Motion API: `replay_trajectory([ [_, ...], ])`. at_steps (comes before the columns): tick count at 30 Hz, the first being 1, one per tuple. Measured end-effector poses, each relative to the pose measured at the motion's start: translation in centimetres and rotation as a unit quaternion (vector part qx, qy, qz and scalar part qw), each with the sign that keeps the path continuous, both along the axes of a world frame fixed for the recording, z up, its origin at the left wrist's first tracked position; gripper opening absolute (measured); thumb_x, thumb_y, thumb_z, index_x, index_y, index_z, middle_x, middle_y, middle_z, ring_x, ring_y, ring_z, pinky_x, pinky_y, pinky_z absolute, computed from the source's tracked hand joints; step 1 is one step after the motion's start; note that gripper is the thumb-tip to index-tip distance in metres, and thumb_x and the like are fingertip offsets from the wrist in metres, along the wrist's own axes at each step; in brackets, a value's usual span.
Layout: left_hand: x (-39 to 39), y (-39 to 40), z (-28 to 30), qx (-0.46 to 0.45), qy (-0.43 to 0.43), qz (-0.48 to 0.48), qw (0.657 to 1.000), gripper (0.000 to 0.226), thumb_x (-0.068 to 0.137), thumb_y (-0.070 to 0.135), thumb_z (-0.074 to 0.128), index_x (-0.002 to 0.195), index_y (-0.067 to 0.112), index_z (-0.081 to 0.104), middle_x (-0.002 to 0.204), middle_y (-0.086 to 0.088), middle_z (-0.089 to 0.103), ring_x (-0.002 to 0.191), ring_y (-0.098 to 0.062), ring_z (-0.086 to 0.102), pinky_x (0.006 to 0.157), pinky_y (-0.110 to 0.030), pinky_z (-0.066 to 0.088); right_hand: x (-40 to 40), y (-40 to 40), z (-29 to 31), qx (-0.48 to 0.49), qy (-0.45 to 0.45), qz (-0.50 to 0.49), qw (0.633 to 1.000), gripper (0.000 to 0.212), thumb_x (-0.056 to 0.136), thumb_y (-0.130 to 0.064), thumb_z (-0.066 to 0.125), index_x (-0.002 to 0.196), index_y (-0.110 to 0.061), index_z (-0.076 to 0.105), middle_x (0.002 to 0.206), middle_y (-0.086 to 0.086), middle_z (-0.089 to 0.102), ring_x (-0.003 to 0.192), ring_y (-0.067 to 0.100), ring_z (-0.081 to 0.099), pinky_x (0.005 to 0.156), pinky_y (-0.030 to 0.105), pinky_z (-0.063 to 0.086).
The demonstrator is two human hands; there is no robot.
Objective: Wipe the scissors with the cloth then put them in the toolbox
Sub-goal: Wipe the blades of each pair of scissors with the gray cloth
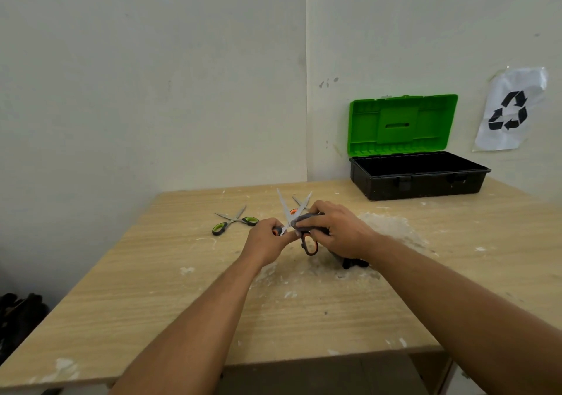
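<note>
Gripping orange scissors (286, 212) handle w/ L hand (267, 244), R hand (337, 232) pinching cloth (304, 219) round blade.

Three scissors (286, 212), one cloth (307, 219), one toolbox (418, 178).

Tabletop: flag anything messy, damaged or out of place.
White dried splatter and flakes mar the wooden table, heaviest in a crusty patch right of the hands. On the wall, the recycling sign hangs crumpled and askew.
</note>
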State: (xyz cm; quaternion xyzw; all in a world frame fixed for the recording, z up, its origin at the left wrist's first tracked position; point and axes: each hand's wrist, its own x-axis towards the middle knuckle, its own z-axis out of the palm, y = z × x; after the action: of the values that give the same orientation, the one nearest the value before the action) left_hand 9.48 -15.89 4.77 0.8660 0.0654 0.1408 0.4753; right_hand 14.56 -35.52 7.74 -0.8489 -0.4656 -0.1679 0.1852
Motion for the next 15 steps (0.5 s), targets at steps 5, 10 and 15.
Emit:
replay_trajectory([
  [5,-0.01,0.31,0.09,0.015,-0.013,0.014,1.0,0.05,0.08,0.048,0.078,0.071,0.015,0.042,0.069,0.0,0.036,0.062,-0.018,0.03,0.06,-0.033,0.024,0.41,-0.42,0.08,0.019,-0.013,-0.013,1.0,0.033,0.095,-0.017,0.057,0.122,-0.029,0.072,0.106,-0.003,0.058,0.094,0.015,0.052,0.081,0.035,0.043],
  [10,-0.06,0.08,0.21,0.037,-0.025,0.005,0.999,0.048,0.079,0.046,0.08,0.067,0.019,0.042,0.064,0.004,0.037,0.056,-0.014,0.031,0.055,-0.028,0.024,0.12,0.45,0.16,-0.016,-0.008,0.012,1.0,0.034,0.095,-0.019,0.056,0.124,-0.03,0.07,0.108,-0.004,0.056,0.094,0.015,0.051,0.082,0.038,0.045],
  [15,-0.24,0.46,-0.05,0.042,-0.028,0.013,0.999,0.05,0.079,0.049,0.079,0.069,0.016,0.043,0.066,0.002,0.037,0.059,-0.016,0.03,0.057,-0.03,0.024,0.55,0.29,0.11,0.046,-0.03,-0.026,0.998,0.032,0.096,-0.018,0.056,0.124,-0.025,0.071,0.104,-0.001,0.057,0.093,0.017,0.054,0.081,0.042,0.048],
])
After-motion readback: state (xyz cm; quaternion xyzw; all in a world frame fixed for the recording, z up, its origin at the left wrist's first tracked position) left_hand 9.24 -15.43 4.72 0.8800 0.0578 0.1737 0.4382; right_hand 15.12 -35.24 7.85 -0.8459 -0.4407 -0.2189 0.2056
